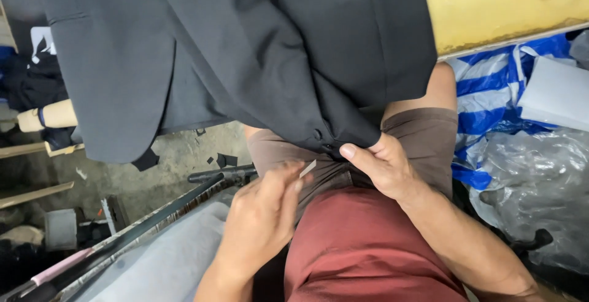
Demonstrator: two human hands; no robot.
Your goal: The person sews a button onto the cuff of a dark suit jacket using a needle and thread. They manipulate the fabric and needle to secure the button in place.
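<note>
Pinching the lower front edge of the dark grey jacket (257,50) with my right hand (383,167), I have the cloth clenched between thumb and fingers just beside a small dark button (318,134). The jacket hangs down from the yellow tabletop (491,7) over my lap, so its hem rests against my brown shorts (423,136).

My left hand (261,219) is closed on a thin pale sliver (307,168), a small blade or needle-like tool (too small for me to tell which), whose tip points up towards the button and stops just short of the cloth.

To do this step well, I judge the right hand should keep the edge taut and flat, with the thumb clear of the tool's path, and the left hand should bring the tip in at a shallow angle so that it catches thread and not fabric.

A heavy fold of the jacket overhangs the pinched spot and shades it, which could hide the stitch line. Beside my left knee a dark metal bar (172,207) slants across, near the left wrist, and could catch the elbow. Crumpled clear plastic (540,179) and a blue-and-white striped sheet (491,81) lie well apart on my right, and dark fabric scraps (224,160) dot the concrete floor (159,167) below.
</note>
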